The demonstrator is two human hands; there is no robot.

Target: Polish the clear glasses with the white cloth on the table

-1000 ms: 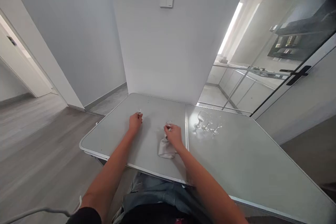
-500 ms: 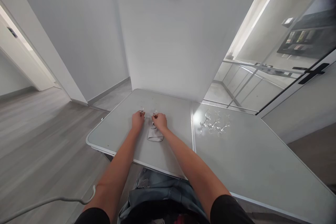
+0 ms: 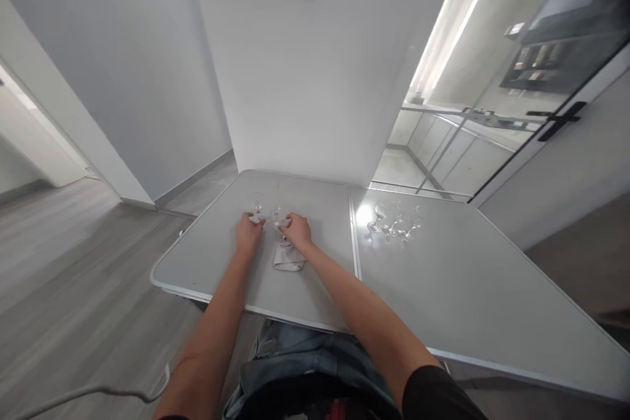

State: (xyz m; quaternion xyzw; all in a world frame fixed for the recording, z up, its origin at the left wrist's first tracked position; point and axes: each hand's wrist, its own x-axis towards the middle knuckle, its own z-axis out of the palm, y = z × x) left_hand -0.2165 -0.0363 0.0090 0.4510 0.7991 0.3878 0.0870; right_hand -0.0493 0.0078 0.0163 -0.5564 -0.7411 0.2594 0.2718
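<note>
Two clear stemmed glasses stand side by side on the left part of the table. My left hand point(image 3: 249, 232) has its thumb and fingers around the foot of the left wine glass point(image 3: 258, 209). With thumb and fingertips, my right hand point(image 3: 297, 232) holds the right wine glass point(image 3: 276, 212) low down, near its foot. A folded light grey cloth point(image 3: 288, 258) lies just in front of my right hand. Something small and shiny shows at the cloth's far edge, too small to make out.
Several more stemmed glasses point(image 3: 391, 228) stand close together on the right part of the table point(image 3: 472, 289), beyond the seam. A white wall rises at the table's far edge. To the right is a glazed door with a black handle point(image 3: 561, 119). A pale cable hangs at lower left.
My fingers have loosened from a tight pinch to a wider hold lower on the two glasses. The whole view has shifted slightly as my head turned.
</note>
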